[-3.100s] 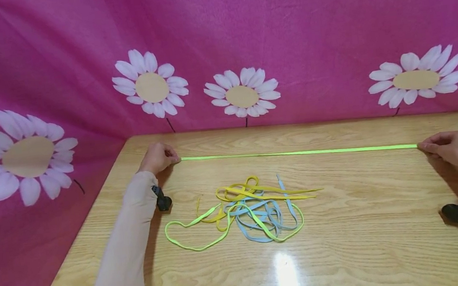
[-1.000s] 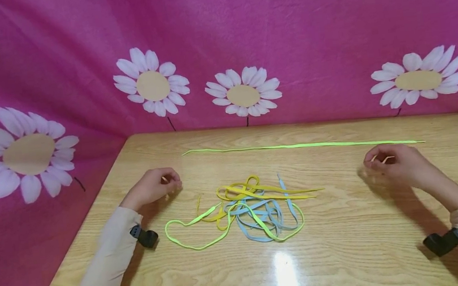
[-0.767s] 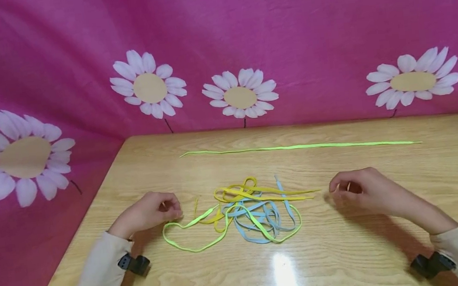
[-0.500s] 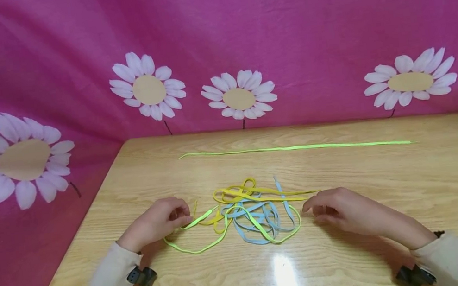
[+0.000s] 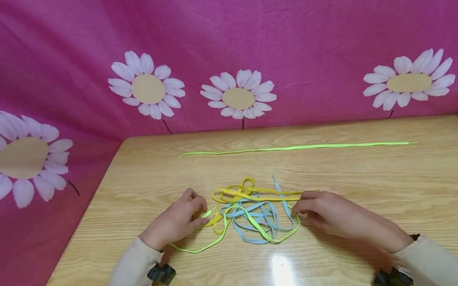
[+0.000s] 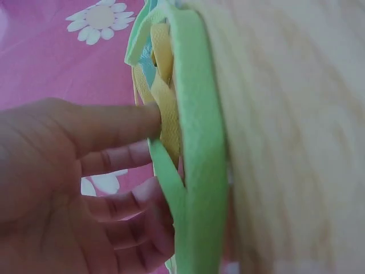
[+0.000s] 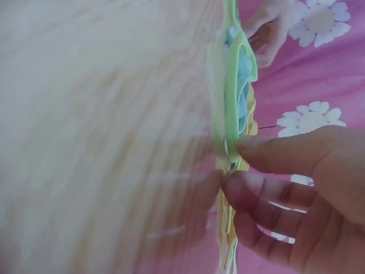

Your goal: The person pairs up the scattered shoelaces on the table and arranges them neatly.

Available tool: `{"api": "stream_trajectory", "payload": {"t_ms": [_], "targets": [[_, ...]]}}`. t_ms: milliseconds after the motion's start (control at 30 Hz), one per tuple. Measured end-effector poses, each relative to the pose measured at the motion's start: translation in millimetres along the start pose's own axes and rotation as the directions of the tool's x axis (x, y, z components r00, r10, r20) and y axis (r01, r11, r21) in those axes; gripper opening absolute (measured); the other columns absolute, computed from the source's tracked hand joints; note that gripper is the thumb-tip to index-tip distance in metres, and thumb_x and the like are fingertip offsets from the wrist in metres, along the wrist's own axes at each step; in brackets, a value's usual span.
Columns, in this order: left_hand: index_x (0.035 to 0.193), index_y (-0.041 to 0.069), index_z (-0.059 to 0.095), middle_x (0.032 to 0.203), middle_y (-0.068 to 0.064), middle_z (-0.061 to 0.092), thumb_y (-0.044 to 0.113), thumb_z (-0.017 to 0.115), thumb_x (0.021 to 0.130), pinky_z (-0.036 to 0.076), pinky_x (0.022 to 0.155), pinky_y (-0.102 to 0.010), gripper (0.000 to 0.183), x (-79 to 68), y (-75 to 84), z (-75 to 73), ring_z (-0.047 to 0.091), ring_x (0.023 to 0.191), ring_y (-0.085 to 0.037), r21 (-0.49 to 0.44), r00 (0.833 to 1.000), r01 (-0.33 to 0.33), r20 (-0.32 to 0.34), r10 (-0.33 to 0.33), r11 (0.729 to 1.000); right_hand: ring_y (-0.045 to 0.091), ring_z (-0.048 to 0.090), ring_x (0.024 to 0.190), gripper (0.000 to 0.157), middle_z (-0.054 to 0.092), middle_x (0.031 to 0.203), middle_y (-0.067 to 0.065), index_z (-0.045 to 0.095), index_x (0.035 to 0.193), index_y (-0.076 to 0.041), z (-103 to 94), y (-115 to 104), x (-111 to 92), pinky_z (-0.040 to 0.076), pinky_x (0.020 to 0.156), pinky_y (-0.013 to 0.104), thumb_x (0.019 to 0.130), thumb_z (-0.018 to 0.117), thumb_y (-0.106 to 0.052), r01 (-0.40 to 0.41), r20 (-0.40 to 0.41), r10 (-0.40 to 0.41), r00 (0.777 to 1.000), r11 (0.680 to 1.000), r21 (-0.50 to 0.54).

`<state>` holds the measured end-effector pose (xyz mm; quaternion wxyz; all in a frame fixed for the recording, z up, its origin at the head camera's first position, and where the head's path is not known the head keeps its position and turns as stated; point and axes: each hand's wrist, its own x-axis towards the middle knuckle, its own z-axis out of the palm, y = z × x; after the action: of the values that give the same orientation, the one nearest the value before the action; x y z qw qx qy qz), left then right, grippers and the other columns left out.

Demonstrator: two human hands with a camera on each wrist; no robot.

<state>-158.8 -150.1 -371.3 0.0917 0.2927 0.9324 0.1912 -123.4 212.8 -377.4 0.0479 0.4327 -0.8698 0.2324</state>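
A tangle of flat shoelaces lies mid-table: a light blue shoelace [image 5: 267,213], a yellow shoelace [image 5: 234,192] and a green shoelace [image 5: 254,222] looped over them. My left hand [image 5: 178,220] is at the tangle's left side, over the green lace's tipped end. In the left wrist view, that hand's thumb and fingers stand apart around the green lace [image 6: 199,137]. At the right side, my right hand [image 5: 328,214] reaches the green loop. Its thumb tip touches the green lace [image 7: 232,97] in the right wrist view, with a small gap to the forefinger.
A second green shoelace [image 5: 296,147] lies stretched nearly straight along the back of the wooden table [image 5: 390,238]. Behind and to the left hangs a pink cloth [image 5: 304,23] printed with white daisies. Each wrist carries a small black camera [image 5: 163,273].
Both hands let go of the stretched green lace, leaving it at the back, and came forward to the tangle. Over the last half second they moved inward to the tangle's two sides.
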Motion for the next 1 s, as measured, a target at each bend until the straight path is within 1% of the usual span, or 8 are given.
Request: {"api": "stream_trajectory", "payload": {"t_ms": [167,333,467,600,733,833,933,1000], "targets": [[0.082,0.014,0.055,0.094,-0.002,0.045,0.011,0.067,0.091,0.041,0.064,-0.025,0.016,-0.8,0.7,0.1,0.044,0.072,-0.012,0.018,0.999,-0.030,0.038,0.029,0.999,0.005,0.057,0.075,0.028,0.058,0.087,-0.007,0.068,0.088,-0.017,0.9,0.0,-1.6,0.049,0.064,0.025,0.076,0.075,0.007,-0.036,0.002,0.036,0.999,0.999,0.007],[0.080,0.015,0.054,0.090,0.000,0.044,0.008,0.065,0.092,0.041,0.066,-0.025,0.017,-1.4,0.7,-0.4,0.044,0.073,-0.012,0.007,0.996,-0.069,0.057,0.069,0.998,0.004,0.051,0.075,0.026,0.053,0.084,-0.010,0.063,0.080,-0.019,0.2,2.6,-6.1,0.046,0.063,0.024,0.078,0.077,0.002,-0.077,0.061,0.074,0.995,0.996,0.053],[0.079,0.015,0.053,0.089,-0.001,0.044,0.008,0.066,0.092,0.041,0.067,-0.026,0.019,-2.9,0.3,-0.7,0.044,0.074,-0.013,-0.009,0.992,-0.100,0.074,0.101,0.995,0.003,0.045,0.075,0.027,0.048,0.082,-0.012,0.058,0.077,-0.021,-3.9,3.9,-9.0,0.043,0.062,0.023,0.079,0.077,-0.002,-0.083,0.113,0.074,0.991,0.994,0.073],[0.079,0.017,0.055,0.085,0.002,0.046,0.009,0.066,0.092,0.040,0.066,-0.026,0.019,-4.3,-0.2,-3.7,0.044,0.074,-0.012,-0.028,0.990,-0.102,0.095,0.104,0.994,0.003,0.048,0.075,0.030,0.049,0.086,-0.010,0.055,0.076,-0.020,-14.0,1.6,-10.8,0.043,0.062,0.022,0.079,0.076,0.002,-0.083,0.097,0.075,0.993,0.993,0.083],[0.080,0.016,0.057,0.076,0.007,0.049,0.010,0.066,0.091,0.039,0.062,-0.024,0.016,-4.6,-0.8,-9.1,0.044,0.068,-0.009,-0.062,0.992,-0.095,0.072,0.100,0.994,0.002,0.049,0.074,0.030,0.052,0.091,-0.008,0.057,0.080,-0.019,-29.3,-0.3,-12.6,0.043,0.059,0.021,0.080,0.073,0.007,-0.088,0.064,0.082,0.995,0.991,0.100],[0.080,0.014,0.058,0.072,0.008,0.049,0.008,0.067,0.090,0.039,0.059,-0.023,0.015,-6.6,-0.9,-14.9,0.044,0.065,-0.007,-0.075,0.994,-0.101,0.037,0.104,0.992,0.000,0.047,0.069,0.030,0.052,0.087,-0.010,0.057,0.084,-0.018,-43.2,0.1,-15.8,0.042,0.057,0.020,0.082,0.068,0.010,-0.138,0.095,0.126,0.987,0.982,0.127],[0.081,0.012,0.059,0.070,0.008,0.049,0.006,0.067,0.090,0.039,0.058,-0.023,0.013,-9.7,-1.1,-22.4,0.043,0.064,-0.007,-0.071,0.996,-0.092,0.007,0.093,0.993,-0.002,0.047,0.066,0.030,0.051,0.078,-0.013,0.055,0.086,-0.017,-54.8,2.6,-20.2,0.042,0.056,0.020,0.084,0.065,0.011,-0.149,0.110,0.133,0.985,0.978,0.148],[0.082,0.011,0.060,0.069,0.007,0.050,0.005,0.066,0.090,0.039,0.057,-0.023,0.011,-11.6,-1.1,-27.8,0.043,0.063,-0.007,-0.069,0.997,-0.076,-0.009,0.075,0.995,-0.002,0.049,0.065,0.030,0.052,0.075,-0.014,0.054,0.087,-0.017,-60.8,5.3,-23.7,0.043,0.054,0.020,0.085,0.064,0.012,-0.126,0.099,0.111,0.989,0.979,0.160]]}}
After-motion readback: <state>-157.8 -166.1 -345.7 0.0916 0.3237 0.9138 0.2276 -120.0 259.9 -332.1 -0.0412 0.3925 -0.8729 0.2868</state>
